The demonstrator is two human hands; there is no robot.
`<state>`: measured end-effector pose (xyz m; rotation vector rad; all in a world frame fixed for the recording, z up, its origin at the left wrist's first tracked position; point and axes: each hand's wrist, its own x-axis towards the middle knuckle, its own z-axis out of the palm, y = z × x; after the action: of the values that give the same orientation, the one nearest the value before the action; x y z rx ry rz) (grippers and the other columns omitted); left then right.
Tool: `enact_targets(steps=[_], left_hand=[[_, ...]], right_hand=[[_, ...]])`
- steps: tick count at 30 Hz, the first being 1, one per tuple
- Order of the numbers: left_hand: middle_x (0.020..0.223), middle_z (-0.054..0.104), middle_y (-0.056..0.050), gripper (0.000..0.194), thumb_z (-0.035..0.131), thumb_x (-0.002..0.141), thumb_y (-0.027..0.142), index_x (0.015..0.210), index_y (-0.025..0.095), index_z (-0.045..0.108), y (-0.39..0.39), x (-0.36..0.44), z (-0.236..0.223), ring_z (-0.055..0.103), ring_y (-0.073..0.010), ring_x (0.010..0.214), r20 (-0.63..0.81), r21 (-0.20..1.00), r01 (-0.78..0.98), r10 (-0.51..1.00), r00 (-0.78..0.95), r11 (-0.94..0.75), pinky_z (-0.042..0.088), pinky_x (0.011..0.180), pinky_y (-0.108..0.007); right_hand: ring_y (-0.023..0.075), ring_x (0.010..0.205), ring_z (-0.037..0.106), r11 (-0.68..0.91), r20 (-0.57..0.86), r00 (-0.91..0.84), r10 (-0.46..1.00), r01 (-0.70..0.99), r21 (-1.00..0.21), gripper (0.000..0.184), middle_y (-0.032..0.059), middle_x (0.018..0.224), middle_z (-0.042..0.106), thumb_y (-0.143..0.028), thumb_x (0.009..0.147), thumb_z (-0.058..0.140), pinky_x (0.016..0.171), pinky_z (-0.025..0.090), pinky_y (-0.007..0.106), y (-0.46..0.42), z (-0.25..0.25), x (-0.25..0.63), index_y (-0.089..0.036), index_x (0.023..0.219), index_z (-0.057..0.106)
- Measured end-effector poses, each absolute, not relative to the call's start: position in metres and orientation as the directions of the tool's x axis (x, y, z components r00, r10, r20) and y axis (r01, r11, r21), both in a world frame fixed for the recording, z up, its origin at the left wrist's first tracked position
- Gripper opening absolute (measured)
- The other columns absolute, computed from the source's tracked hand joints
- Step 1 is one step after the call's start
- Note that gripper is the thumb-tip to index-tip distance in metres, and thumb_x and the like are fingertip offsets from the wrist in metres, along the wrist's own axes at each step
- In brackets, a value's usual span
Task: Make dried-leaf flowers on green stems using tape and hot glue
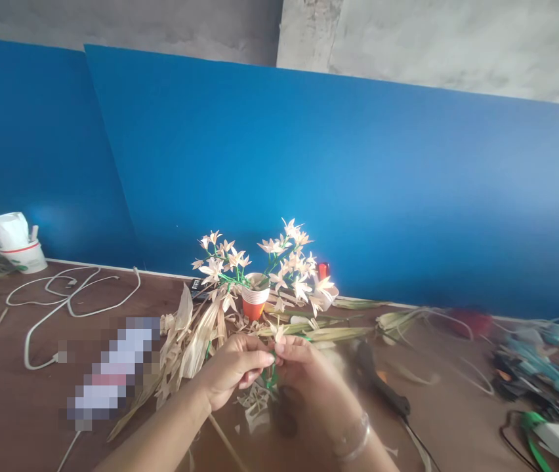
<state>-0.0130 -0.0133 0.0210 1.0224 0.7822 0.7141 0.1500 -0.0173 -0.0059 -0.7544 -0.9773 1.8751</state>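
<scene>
A pale flower [278, 332] is pinched at its base by the closed fingers of left hand [230, 368] and right hand [306, 370]; just behind, blossoms [301, 287] are held by a cup [253, 308]!

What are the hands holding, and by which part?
The left hand and right hand pinch a cream, star-shaped, papery flower at its base, just below the petals.

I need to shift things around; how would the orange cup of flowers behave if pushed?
The cup would probably tip easily, since flowers spread wide above its tapering base. It may catch on the dry leaves beside it. The thin, pointed petals look fragile.
</scene>
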Motion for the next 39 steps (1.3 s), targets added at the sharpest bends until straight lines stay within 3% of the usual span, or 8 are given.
enact_targets(steps=[13,18,20,25,29,33,39], left_hand=[[0.039,0.037,0.010,0.015,0.066,0.058,0.029,0.058,0.015,0.059,-0.012,-0.014,0.022,0.019,-0.0023,0.033,-0.273,0.952,0.015,0.820,0.504,0.307,0.009,0.036,-0.021],[0.050,0.052,0.003,0.017,0.063,0.064,0.028,0.058,0.012,0.065,-0.009,-0.011,0.011,0.041,-0.0086,0.050,-0.100,0.982,0.188,0.928,0.360,0.032,0.028,0.049,-0.022],[0.053,0.055,0.002,0.019,0.063,0.065,0.030,0.059,0.012,0.065,-0.008,-0.008,0.007,0.044,-0.0109,0.054,-0.083,0.972,0.234,0.947,0.311,0.008,0.031,0.053,-0.023],[0.056,0.057,0.001,0.019,0.060,0.065,0.031,0.061,0.013,0.064,-0.011,-0.003,0.007,0.047,-0.0121,0.056,-0.089,0.979,0.202,0.961,0.263,0.035,0.034,0.055,-0.023],[0.047,0.047,0.005,0.017,0.059,0.065,0.029,0.058,0.014,0.062,-0.016,-0.001,0.011,0.037,-0.0077,0.045,-0.126,0.983,0.161,0.957,0.260,0.085,0.027,0.046,-0.021],[0.042,0.038,0.009,0.012,0.060,0.061,0.027,0.058,0.016,0.058,-0.017,-0.003,0.014,0.027,-0.0048,0.037,-0.241,0.970,0.075,0.918,0.316,0.229,0.016,0.038,-0.020],[0.047,0.046,0.006,0.013,0.062,0.059,0.026,0.058,0.013,0.059,-0.015,-0.010,0.017,0.028,-0.0023,0.035,-0.271,0.951,-0.009,0.849,0.454,0.309,0.014,0.035,-0.019]], right_hand=[[0.0068,0.046,0.044,-0.371,-0.198,-0.403,0.894,-0.416,-0.830,0.020,-0.0032,0.052,0.052,-0.022,0.060,0.076,0.053,0.034,0.023,-0.021,0.005,0.150,-0.013,0.059,0.059],[0.0055,0.040,0.040,-0.378,-0.297,-0.262,0.918,-0.350,-0.857,0.022,-0.0050,0.045,0.049,-0.021,0.055,0.077,0.043,0.025,0.020,-0.023,0.011,0.147,-0.014,0.056,0.056],[0.0049,0.038,0.036,-0.369,-0.313,-0.208,0.927,-0.345,-0.863,0.023,-0.0063,0.042,0.046,-0.022,0.054,0.077,0.041,0.023,0.020,-0.025,0.015,0.145,-0.015,0.056,0.055],[0.0035,0.036,0.029,-0.351,-0.319,-0.149,0.936,-0.308,-0.885,0.024,-0.0083,0.040,0.040,-0.023,0.056,0.074,0.040,0.016,0.021,-0.031,0.023,0.140,-0.016,0.056,0.052],[0.0033,0.037,0.025,-0.336,-0.291,-0.184,0.939,-0.311,-0.889,0.025,-0.0086,0.040,0.036,-0.024,0.058,0.072,0.041,0.013,0.022,-0.027,0.017,0.141,-0.016,0.051,0.049],[0.0037,0.038,0.026,-0.359,-0.292,-0.255,0.922,-0.277,-0.891,0.027,-0.0081,0.039,0.036,-0.025,0.057,0.071,0.042,0.013,0.023,-0.022,0.011,0.143,-0.016,0.047,0.048],[0.0048,0.040,0.035,-0.392,-0.298,-0.307,0.904,-0.318,-0.863,0.026,-0.0066,0.042,0.042,-0.025,0.057,0.073,0.043,0.019,0.022,-0.022,0.010,0.143,-0.015,0.049,0.051]])
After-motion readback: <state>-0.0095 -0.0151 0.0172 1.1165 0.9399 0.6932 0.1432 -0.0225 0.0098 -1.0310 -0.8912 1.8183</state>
